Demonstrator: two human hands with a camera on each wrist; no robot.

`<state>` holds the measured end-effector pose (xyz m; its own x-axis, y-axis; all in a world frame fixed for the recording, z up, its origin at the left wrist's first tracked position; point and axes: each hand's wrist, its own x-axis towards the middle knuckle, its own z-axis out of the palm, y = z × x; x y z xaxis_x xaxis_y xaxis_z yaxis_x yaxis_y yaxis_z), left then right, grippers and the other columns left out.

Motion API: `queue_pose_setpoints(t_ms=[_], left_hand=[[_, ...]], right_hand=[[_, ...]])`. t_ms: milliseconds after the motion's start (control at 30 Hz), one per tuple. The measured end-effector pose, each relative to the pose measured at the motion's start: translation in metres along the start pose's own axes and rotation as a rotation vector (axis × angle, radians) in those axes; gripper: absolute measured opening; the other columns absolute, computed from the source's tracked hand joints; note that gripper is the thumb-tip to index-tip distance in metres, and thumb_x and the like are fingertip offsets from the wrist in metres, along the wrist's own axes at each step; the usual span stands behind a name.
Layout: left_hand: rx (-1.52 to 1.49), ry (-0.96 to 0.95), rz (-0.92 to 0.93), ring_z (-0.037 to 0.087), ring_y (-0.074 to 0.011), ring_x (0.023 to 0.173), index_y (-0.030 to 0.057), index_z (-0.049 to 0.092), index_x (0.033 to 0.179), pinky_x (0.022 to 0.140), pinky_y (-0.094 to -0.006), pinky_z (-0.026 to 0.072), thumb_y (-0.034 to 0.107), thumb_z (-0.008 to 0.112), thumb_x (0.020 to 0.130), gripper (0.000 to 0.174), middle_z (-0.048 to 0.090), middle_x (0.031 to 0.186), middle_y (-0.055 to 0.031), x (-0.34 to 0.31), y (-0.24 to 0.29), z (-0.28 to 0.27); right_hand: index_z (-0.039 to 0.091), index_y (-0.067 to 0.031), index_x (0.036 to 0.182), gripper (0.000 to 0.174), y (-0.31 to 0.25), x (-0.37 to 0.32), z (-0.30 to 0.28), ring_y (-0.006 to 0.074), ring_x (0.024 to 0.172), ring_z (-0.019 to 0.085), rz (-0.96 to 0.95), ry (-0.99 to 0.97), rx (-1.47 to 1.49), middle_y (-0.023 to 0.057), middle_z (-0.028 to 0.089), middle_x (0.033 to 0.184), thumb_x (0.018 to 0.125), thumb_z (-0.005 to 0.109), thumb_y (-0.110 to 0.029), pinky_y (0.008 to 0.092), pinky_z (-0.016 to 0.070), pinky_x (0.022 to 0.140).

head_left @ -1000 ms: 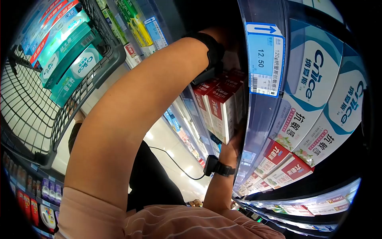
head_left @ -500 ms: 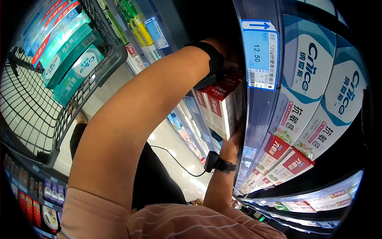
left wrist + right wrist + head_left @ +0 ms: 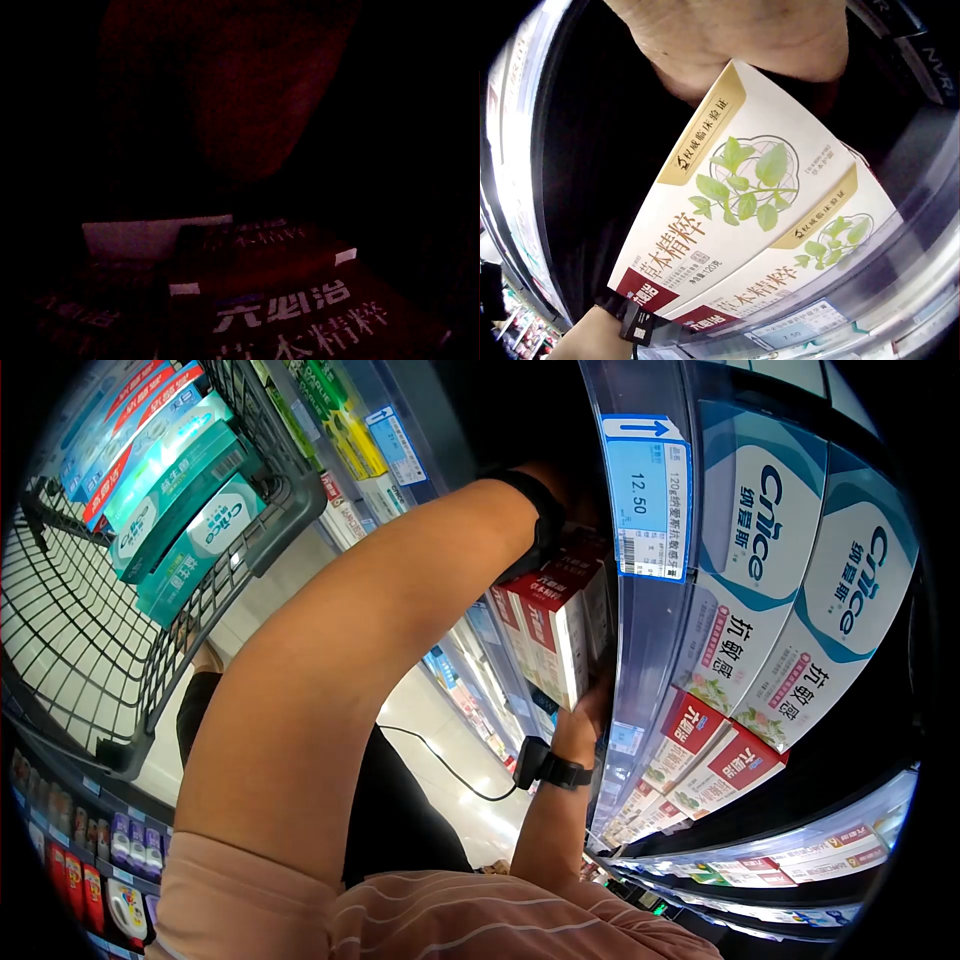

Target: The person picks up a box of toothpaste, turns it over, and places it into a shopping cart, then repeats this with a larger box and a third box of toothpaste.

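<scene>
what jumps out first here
A bare arm reaches across the head view into a dark shelf, where the right hand holds a stack of red and white boxes. A blue price tag reading 12.50 hangs beside it, and a loaded wire cart sits upper left.

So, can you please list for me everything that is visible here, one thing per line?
held boxes: several, red and white, between both hands at the shelf edge
price label: one, blue, on the shelf rail, reads 12.50
large boxes: two, white and teal, on the shelf beside the label
lower boxes: a row, red and white, on the next shelf
cart: one, grey wire, at the left
cart boxes: several, mostly teal, in the cart
wristbands: two, black, one per wrist
left hand: dim, inside the dark shelf above the box ends, grip unclear
right hand: holds the end of the held boxes
</scene>
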<state>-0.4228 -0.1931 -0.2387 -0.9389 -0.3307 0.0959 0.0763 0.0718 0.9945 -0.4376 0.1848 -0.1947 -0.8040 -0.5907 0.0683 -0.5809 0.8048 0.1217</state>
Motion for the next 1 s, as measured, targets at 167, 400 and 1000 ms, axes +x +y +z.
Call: queue_pose_setpoints(t_ms=[167, 400, 1000], left_hand=[[-0.008, -0.013, 0.002, 0.054, -0.0377, 0.125, 0.0033, 0.056, 0.135, 0.105, -0.0407, 0.0430, 0.038, 0.058, 0.097, 0.051, 0.059, 0.133, -0.0225, 0.002, 0.000, 0.003], [-0.019, -0.011, 0.005, 0.053, -0.0380, 0.127, 0.0029, 0.055, 0.136, 0.107, -0.0407, 0.0420, 0.038, 0.058, 0.097, 0.053, 0.058, 0.135, -0.0223, -0.008, 0.000, -0.007], [0.137, 0.084, -0.023, 0.037, -0.0378, 0.144, 0.0007, 0.028, 0.154, 0.117, -0.0394, 0.0335, 0.031, 0.069, 0.089, 0.083, 0.037, 0.155, -0.0250, -0.161, 0.007, 0.028]], right_hand=[[0.046, -0.0005, 0.141, 0.062, 0.000, 0.000, 0.001, 0.0374, 0.124, 0.055, -0.005, 0.002, -0.008, 0.0240, 0.057, 0.135, 0.083, 0.066, -0.002, 0.0430, 0.0405, 0.108], [0.046, -0.0004, 0.141, 0.061, 0.000, 0.002, 0.002, 0.0378, 0.124, 0.055, -0.012, 0.005, -0.016, 0.0242, 0.057, 0.135, 0.083, 0.066, -0.002, 0.0432, 0.0403, 0.108], [0.054, -0.0116, 0.134, 0.041, -0.058, -0.028, -0.005, 0.0247, 0.123, 0.057, 0.776, 0.214, 1.612, 0.0084, 0.059, 0.135, 0.104, 0.050, -0.039, 0.0399, 0.0439, 0.107]])
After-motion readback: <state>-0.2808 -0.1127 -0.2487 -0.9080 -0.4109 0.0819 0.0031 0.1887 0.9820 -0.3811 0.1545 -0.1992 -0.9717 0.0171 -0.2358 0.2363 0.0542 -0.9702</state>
